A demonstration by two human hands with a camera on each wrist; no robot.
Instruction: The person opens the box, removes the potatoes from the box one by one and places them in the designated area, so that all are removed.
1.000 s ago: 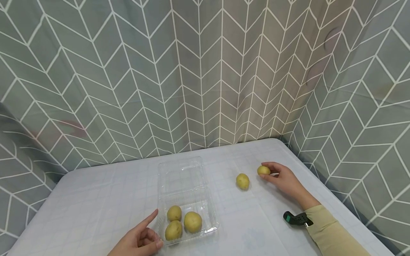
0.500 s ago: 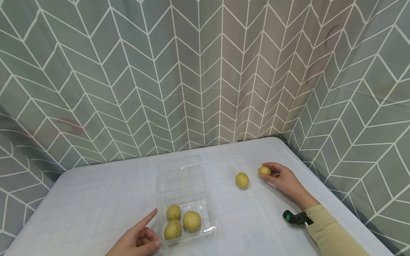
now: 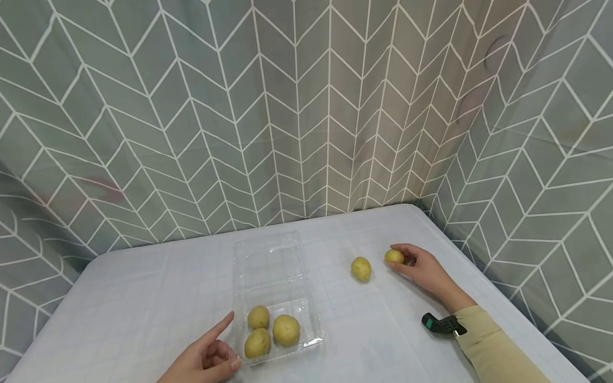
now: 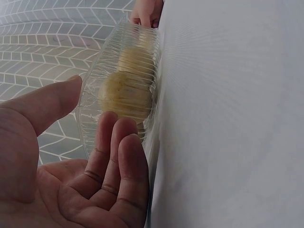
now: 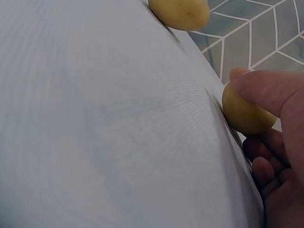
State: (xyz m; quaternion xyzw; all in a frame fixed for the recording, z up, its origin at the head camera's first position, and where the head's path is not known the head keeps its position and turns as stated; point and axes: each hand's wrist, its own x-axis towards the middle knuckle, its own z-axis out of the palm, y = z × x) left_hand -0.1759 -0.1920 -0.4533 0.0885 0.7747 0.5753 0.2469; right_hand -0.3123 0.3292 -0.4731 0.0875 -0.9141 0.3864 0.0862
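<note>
My right hand (image 3: 426, 268) pinches a small yellow potato (image 3: 394, 256) between thumb and fingers at the right of the table. In the right wrist view the held potato (image 5: 247, 110) sits low by the white cloth. A second loose potato (image 3: 361, 269) lies just left of it. An opened clear plastic clamshell box (image 3: 310, 319) holds three potatoes, one of them a larger potato (image 3: 286, 330). Beside the box's left wall is my left hand (image 3: 206, 354), index finger extended. In the left wrist view its thumb (image 4: 66, 97) is at the rim and its other fingertips are by the ribbed wall.
The box's transparent lid (image 3: 268, 260) lies folded back toward the far side. A white cloth covers the table (image 3: 143, 298). Patterned curtains (image 3: 306, 106) hang behind and to the right. A black wrist device (image 3: 442, 324) sticks out from my right sleeve.
Both hands keep almost the same places, and the right one still holds its potato. The whole head view has shifted very slightly.
</note>
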